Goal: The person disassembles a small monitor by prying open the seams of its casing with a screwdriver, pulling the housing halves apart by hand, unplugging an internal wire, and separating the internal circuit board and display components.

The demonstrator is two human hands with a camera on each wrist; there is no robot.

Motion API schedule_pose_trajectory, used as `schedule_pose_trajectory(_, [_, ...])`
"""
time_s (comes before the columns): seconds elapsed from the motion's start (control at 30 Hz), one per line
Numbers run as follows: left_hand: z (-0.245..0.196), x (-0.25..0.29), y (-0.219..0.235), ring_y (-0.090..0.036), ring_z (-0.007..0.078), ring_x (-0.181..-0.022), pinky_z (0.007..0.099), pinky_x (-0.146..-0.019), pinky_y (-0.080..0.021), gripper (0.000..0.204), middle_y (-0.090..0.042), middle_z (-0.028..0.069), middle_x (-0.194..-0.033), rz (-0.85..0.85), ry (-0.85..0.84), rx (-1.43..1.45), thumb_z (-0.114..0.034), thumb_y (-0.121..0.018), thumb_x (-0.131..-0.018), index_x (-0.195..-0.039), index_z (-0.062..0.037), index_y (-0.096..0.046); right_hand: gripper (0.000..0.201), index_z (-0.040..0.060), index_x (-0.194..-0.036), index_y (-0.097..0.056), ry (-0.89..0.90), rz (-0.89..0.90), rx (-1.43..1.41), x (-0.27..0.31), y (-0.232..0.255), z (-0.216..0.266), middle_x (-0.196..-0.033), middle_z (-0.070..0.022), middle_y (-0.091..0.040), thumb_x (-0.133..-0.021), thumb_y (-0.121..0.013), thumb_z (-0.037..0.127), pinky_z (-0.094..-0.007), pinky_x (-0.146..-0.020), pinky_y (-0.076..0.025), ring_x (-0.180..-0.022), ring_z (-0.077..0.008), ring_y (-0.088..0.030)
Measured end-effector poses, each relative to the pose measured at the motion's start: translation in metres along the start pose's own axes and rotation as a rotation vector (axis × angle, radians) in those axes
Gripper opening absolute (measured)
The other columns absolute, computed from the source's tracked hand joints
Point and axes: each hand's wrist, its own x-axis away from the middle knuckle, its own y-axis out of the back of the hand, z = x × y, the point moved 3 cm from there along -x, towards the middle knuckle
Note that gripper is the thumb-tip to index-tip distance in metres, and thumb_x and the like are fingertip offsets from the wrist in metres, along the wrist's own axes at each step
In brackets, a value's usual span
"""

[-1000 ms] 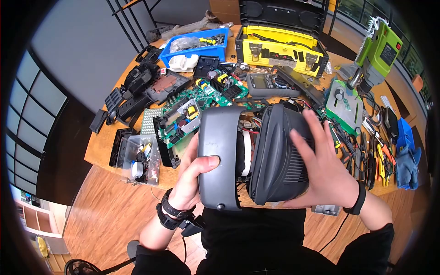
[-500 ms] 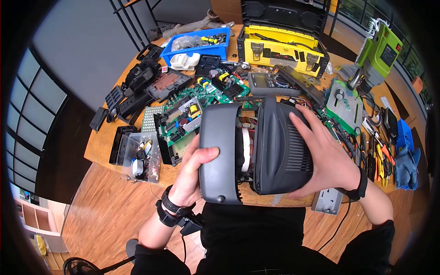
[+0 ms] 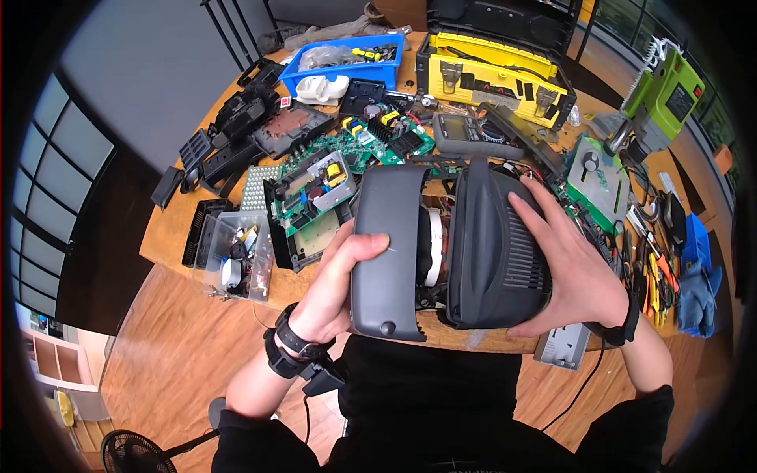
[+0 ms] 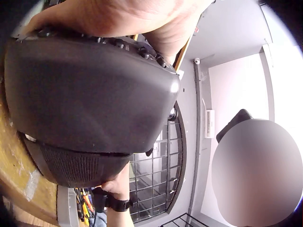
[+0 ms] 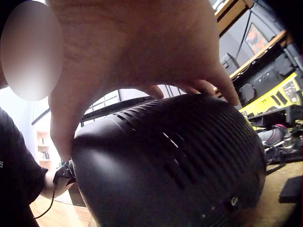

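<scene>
In the head view a dark grey smooth shell (image 3: pixel 385 260) and a black vented housing (image 3: pixel 493 260) stand side by side above the table's front edge, with a gap between them. A white ring-shaped part (image 3: pixel 434 247) and wires show in that gap. The left hand (image 3: pixel 331 284) grips the smooth shell from its left side, thumb on its face. Spread fingers of the right hand (image 3: pixel 579 272) curve round the vented housing's right side. The left wrist view shows the smooth shell (image 4: pixel 90 94) close up; in the right wrist view the right hand (image 5: pixel 137 47) arches over the ribbed housing (image 5: pixel 175 161).
Circuit boards (image 3: pixel 315 193), a clear parts box (image 3: pixel 251 268) and black plastic pieces lie at the left. Behind are a blue bin (image 3: pixel 343 77), a multimeter (image 3: pixel 473 135) and a yellow toolbox (image 3: pixel 493 83). A green drill stand (image 3: pixel 595 177) and tools (image 3: pixel 654 276) are at the right.
Both hands and the two housing parts have moved slightly up and stand more upright in the head view. The gap remains, and the grips look much the same.
</scene>
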Motion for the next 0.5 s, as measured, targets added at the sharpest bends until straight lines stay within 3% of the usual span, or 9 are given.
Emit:
schedule_pose_trajectory(0.17, [-0.003, 0.001, 0.0, -0.06, 0.0189, -0.103, 0.0348, -0.083, -0.054, 0.068, -0.056, 0.0116, -0.117, 0.007, -0.004, -0.082, -0.034, -0.064, -0.086, -0.14, -0.0029, -0.038, 0.127, 0.0079, -0.154, -0.024, 0.02, 0.029, -0.015, -0.004, -0.007, 0.004, -0.156, -0.0269, -0.017, -0.052, -0.091, 0.043, -0.0522, -0.117, -0.024, -0.144, -0.0464, -0.022])
schedule_pose_trajectory(0.33, [-0.001, 0.0, 0.001, -0.061, 0.0198, -0.105, 0.0368, -0.084, -0.055, 0.067, -0.056, 0.0127, -0.118, 0.012, 0.02, -0.035, -0.035, -0.064, -0.087, -0.139, -0.0031, -0.037, 0.12, 0.0115, -0.153, -0.029, 0.065, 0.043, 0.158, 0.005, -0.016, 0.022, -0.156, -0.0276, -0.016, -0.055, -0.089, 0.048, -0.0629, -0.114, -0.019, -0.146, -0.0481, -0.017])
schedule_pose_trajectory(0.5, [-0.002, 0.003, -0.003, -0.061, 0.02, -0.104, 0.0376, -0.084, -0.056, 0.066, -0.056, 0.0127, -0.118, 0.014, 0.02, -0.021, -0.038, -0.064, -0.087, -0.138, -0.0035, -0.039, 0.109, 0.0177, -0.149, -0.038, 0.05, -0.062, 0.128, 0.002, -0.02, 0.011, -0.156, -0.0239, -0.021, -0.056, -0.089, 0.045, -0.0617, -0.114, -0.023, -0.144, -0.0491, -0.019])
